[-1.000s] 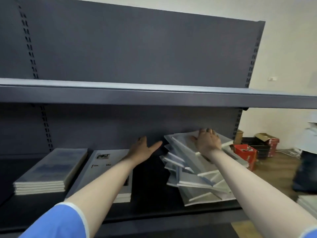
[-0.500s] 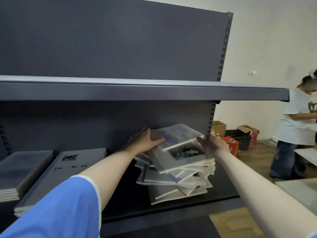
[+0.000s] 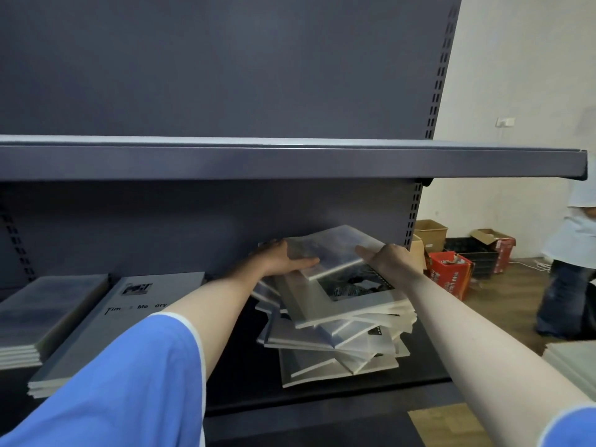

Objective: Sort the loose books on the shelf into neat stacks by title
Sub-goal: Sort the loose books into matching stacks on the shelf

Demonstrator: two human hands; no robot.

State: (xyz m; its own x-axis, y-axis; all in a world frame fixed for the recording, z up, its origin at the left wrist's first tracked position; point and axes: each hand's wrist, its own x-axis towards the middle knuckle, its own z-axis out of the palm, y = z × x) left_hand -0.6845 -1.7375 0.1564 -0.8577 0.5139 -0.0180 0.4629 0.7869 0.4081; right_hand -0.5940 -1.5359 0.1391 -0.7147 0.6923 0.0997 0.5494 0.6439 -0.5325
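A messy pile of loose books [image 3: 335,337] lies at the right end of the dark shelf [image 3: 245,375], its covers fanned at odd angles. The top book [image 3: 335,250], pale with a bluish picture, is tilted up off the pile. My left hand [image 3: 280,258] grips its left edge and my right hand [image 3: 388,258] grips its right edge. Under it a grey book with a dark picture [image 3: 342,295] shows. Two neat stacks lie to the left: grey "Time Memory" books [image 3: 119,321] and a bluish-cover stack [image 3: 42,317].
An upper shelf board [image 3: 290,159] overhangs the hands closely. Right of the shelf unit, cardboard and red boxes [image 3: 451,272] sit on the wooden floor, and a person [image 3: 571,259] stands there. More pale books [image 3: 574,362] lie at the right edge.
Both hands have closed on the top book's two edges and tilted it up from the pile. The view has shifted right and nearer the pile.
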